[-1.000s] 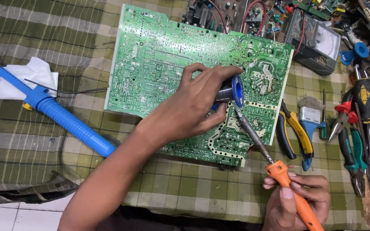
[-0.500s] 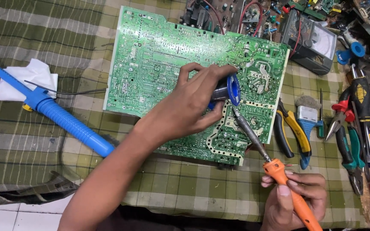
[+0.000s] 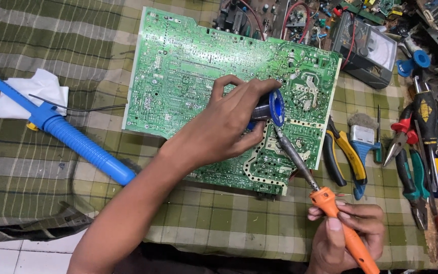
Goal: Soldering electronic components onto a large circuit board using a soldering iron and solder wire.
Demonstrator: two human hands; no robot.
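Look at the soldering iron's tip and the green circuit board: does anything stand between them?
Nothing visible does. The soldering iron, held in the right hand, slants straight to the circuit board. The left hand holds the solder spool just above the tip, not blocking it.

Green circuit board (image 3: 193, 76) lies solder side up on checked cloth (image 3: 77, 30). Left hand (image 3: 224, 127) rests on the board, gripping a blue solder spool (image 3: 275, 107); right hand (image 3: 345, 233), below the board's right corner, holds an orange soldering iron (image 3: 343, 228), tip on the board just under the spool. Blue desoldering pump (image 3: 72, 137) left of the board, pliers (image 3: 343, 157) right.
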